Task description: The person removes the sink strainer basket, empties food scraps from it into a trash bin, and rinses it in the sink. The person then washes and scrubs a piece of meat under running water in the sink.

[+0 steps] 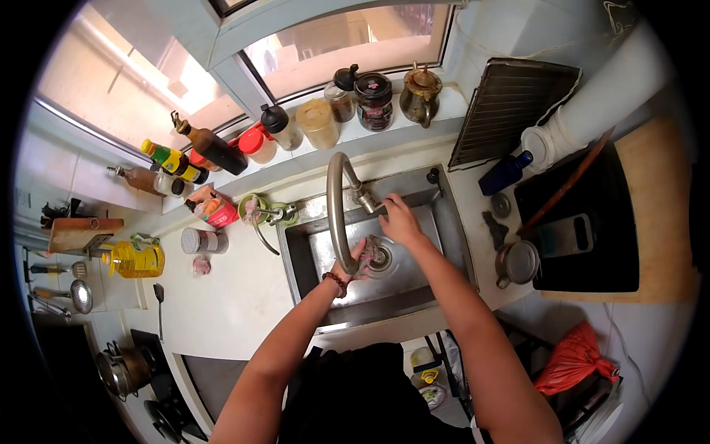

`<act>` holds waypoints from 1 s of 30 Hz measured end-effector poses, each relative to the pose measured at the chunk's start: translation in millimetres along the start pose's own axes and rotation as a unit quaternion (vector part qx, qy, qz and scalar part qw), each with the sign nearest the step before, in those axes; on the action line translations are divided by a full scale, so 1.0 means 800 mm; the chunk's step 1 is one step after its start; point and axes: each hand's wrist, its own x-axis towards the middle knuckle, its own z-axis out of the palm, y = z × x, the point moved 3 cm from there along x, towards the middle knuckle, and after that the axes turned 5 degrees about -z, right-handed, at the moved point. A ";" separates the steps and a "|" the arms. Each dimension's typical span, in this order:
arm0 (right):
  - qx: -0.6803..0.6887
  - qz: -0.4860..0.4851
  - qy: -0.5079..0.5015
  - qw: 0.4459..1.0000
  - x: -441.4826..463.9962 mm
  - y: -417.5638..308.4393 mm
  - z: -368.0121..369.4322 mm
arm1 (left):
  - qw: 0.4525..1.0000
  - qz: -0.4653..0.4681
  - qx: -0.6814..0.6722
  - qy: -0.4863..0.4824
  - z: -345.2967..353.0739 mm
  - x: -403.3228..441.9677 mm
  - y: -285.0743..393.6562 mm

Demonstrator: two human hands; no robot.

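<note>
A steel sink (436, 300) lies in front of me, with a tall curved faucet (336, 200) arching over it. My right hand (401, 223) is at the side of the faucet, its fingers and thumb around the small lever (379, 210). Below the spout, my left hand (353, 268) is held over the basin with its fingers stretched out, partly hidden behind the spout. A beaded bracelet (337, 284) circles that wrist. Near the left fingertips is the round drain (379, 257). Something glassy, perhaps running water, shows beside those fingers but is too blurred to tell.
Bottles and jars (259, 144) line the window ledge. Left on the counter (229, 296) stand an oil jug (134, 259), a lidded can (203, 241) and a green cup (253, 208). A wire rack (510, 111), blue bottle (505, 174) and metal cup (518, 264) are at right.
</note>
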 end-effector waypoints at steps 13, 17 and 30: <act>0.130 0.040 0.034 0.990 0.050 0.020 0.001 | 0.987 0.120 0.064 0.083 0.008 0.023 0.020; 0.190 0.066 0.025 0.979 0.047 0.026 -0.011 | 0.987 0.113 0.087 0.077 0.015 0.017 0.020; 0.100 0.027 0.140 0.985 -0.047 0.102 -0.043 | 0.987 0.120 0.104 -0.030 0.045 0.063 -0.024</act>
